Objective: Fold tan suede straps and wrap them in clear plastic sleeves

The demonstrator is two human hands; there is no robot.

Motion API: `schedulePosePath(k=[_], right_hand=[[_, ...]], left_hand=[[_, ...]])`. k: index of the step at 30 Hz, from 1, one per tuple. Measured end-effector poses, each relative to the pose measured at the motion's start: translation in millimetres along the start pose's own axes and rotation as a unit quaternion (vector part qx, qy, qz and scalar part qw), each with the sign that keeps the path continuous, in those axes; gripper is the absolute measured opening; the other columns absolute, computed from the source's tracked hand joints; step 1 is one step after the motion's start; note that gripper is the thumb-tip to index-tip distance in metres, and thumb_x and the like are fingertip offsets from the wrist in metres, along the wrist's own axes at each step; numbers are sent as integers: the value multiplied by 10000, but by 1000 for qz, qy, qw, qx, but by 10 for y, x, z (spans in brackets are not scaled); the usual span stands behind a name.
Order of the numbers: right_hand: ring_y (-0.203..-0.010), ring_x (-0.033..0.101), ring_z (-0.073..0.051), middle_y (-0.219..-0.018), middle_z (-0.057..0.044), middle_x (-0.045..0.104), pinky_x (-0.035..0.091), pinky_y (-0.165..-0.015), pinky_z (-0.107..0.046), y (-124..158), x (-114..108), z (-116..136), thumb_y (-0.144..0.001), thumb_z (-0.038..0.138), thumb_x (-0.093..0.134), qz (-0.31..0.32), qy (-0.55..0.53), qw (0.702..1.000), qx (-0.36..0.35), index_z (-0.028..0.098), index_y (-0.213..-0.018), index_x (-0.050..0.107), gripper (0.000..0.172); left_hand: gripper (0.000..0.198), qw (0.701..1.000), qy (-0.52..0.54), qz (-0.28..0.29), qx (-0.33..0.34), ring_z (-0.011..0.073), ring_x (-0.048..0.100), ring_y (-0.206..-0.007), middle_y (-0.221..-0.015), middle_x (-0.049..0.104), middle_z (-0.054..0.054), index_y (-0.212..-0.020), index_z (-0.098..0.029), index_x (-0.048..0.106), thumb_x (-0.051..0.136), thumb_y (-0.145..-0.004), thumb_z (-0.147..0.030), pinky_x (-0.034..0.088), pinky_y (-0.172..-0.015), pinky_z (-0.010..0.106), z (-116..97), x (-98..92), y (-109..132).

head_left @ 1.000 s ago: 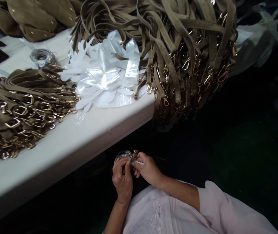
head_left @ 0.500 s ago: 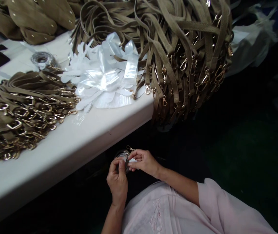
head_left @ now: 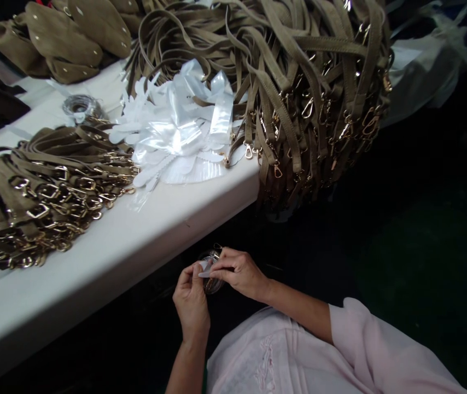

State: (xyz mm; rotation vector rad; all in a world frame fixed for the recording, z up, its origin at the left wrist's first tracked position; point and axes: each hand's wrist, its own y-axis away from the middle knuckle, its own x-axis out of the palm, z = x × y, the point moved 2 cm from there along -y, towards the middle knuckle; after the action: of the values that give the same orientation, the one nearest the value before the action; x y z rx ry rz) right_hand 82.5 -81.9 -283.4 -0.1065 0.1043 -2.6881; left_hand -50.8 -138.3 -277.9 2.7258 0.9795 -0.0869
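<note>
Both hands meet below the edge of the white table [head_left: 106, 257], over my lap. My left hand [head_left: 191, 304] is closed, pinching a small clear plastic wrap [head_left: 209, 272] around a gold clasp [head_left: 217, 248]. My right hand [head_left: 239, 272] is closed too, its fingertips pinching the same plastic from the right side. The clasp pokes out just above the fingers. The strap it belongs to is lost in the dark below the table.
On the table lie a heap of clear plastic sleeves [head_left: 176, 131], a stack of olive straps with gold buckles [head_left: 40, 186] at left, and a big pile of olive straps with clasps [head_left: 307, 87] hanging over the right end. A tape roll [head_left: 81, 105] and olive bag pieces [head_left: 65, 38] lie farther back.
The hands have shifted slightly left and their fingers have worked the plastic around the clasp; the view has moved a little, sliding the table things to the right.
</note>
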Motion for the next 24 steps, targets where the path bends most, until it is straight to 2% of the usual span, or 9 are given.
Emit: schedulePosePath(k=[2,4,6,7,10,13,17,21,24], right_hand=[[-786,592,-122,-934,-36,594,486,-766,-252,-7,4,46,-841,355,705,-6,14,1000,-27,209,-879,778,167],[-863,607,-130,-1054,-48,593,488,-835,-262,-17,18,56,-851,323,694,1,2,999,-40,206,-872,772,142],[-921,623,-146,-1103,-50,625,507,-819,-255,-36,35,21,-855,310,685,12,-42,999,-27,200,-858,762,134],[-885,635,-143,-1099,-50,645,523,-750,-240,-47,45,-12,-851,319,684,19,-72,997,-8,194,-845,756,144],[-573,596,-74,-1048,-50,680,480,-484,-193,-78,74,-129,-808,369,711,34,-151,986,64,157,-786,732,214],[-449,541,-40,-981,-47,686,456,-423,-188,-92,90,-198,-756,407,754,11,-155,983,95,137,-749,716,273],[-476,557,-50,-940,-32,674,431,-430,-179,-94,111,-196,-811,393,712,-7,-76,993,85,149,-769,686,249],[-681,596,-100,-866,-18,650,458,-616,-198,-81,151,-168,-870,275,654,-18,81,996,-10,169,-780,620,143],[-728,581,-120,-796,-9,601,445,-688,-222,-50,195,-176,-896,215,589,-28,159,986,-51,175,-773,545,137]], left_hand=[[324,1000,10,1,-9,140,633,-769,-836,707,19,-865,-159,684,742,-764,-461,497,-718,225,-16,-10,-11],[329,1000,24,5,-11,139,630,-771,-839,706,18,-850,-155,689,762,-741,-456,497,-719,227,-37,-22,-11],[319,999,33,12,-16,138,628,-764,-836,703,16,-827,-153,691,783,-719,-438,500,-715,230,-57,-33,-4],[314,999,36,19,-21,138,628,-763,-837,702,15,-818,-152,692,791,-710,-429,502,-713,232,-64,-37,-1],[322,998,41,41,-40,146,638,-778,-861,706,25,-822,-146,693,803,-699,-422,511,-734,248,-71,-39,-4],[355,996,56,48,-59,164,651,-822,-882,709,37,-831,-140,695,819,-676,-434,518,-779,269,-71,-30,-19],[374,994,78,36,-74,169,657,-834,-858,711,36,-819,-139,699,842,-644,-437,522,-784,268,-87,-17,-30],[352,994,85,23,-64,161,661,-834,-867,710,31,-829,-150,707,840,-653,-423,522,-799,269,-89,-13,-15],[314,997,62,21,-30,175,667,-872,-934,705,36,-856,-163,712,809,-696,-415,522,-837,295,-82,-13,22]])
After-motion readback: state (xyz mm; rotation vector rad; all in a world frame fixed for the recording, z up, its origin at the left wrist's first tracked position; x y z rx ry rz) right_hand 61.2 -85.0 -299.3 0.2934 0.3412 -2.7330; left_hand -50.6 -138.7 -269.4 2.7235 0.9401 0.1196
